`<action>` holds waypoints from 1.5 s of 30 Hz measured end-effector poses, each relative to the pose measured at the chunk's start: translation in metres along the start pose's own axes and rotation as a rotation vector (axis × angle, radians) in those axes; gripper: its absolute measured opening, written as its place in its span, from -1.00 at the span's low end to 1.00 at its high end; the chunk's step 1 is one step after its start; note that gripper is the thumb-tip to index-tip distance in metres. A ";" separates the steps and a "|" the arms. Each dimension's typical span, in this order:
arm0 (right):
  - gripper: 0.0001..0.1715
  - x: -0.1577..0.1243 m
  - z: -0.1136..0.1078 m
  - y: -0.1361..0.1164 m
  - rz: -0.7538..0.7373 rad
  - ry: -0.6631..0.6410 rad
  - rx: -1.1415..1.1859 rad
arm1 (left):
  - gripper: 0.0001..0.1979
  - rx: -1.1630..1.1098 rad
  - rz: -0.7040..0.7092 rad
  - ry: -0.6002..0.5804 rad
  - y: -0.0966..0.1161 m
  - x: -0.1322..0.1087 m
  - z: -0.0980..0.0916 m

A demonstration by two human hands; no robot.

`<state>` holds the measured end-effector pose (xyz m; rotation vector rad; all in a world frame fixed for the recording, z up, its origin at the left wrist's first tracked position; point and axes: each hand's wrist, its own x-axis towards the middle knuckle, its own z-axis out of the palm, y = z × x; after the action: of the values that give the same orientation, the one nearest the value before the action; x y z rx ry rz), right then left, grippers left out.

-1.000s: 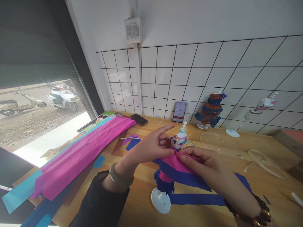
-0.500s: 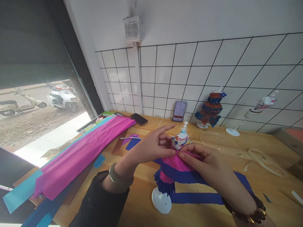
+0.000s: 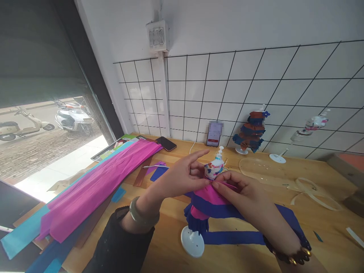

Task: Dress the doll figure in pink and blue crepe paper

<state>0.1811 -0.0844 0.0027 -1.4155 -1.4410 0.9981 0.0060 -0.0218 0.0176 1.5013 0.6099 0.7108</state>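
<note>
A small dress-form figure [image 3: 214,168], its white bust spattered with colours, leans on a round white base [image 3: 192,241]. Pink crepe paper [image 3: 212,195] with a blue border wraps its waist, and a blue ruffle [image 3: 196,222] hangs lower down. My left hand [image 3: 186,172] pinches the pink paper's top edge at the waist, index finger extended. My right hand [image 3: 241,191] pinches the same edge just beside it, thumb and fingertip together. A long blue paper strip [image 3: 234,237] trails to the right beneath my right forearm.
Pink and blue crepe sheets [image 3: 105,182] lie at left. A dark phone [image 3: 166,143] rests behind them; a lit phone [image 3: 214,137] leans on the wall. A finished-looking ruffled figure [image 3: 250,131] stands at the back, a pale ribbon coil [image 3: 317,193] and a box [image 3: 347,178] at right.
The view has shifted slightly. Both hands keep pinching the pink paper at the figure's waist, with hardly any movement of the fingers.
</note>
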 end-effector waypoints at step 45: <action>-0.71 -0.010 -0.004 -0.008 -0.198 -0.023 -0.185 | -0.24 0.130 0.159 -0.026 -0.003 -0.002 -0.002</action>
<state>0.1822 -0.0943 0.0111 -1.3621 -1.6901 0.7741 0.0034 -0.0215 0.0149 1.6906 0.5294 0.7838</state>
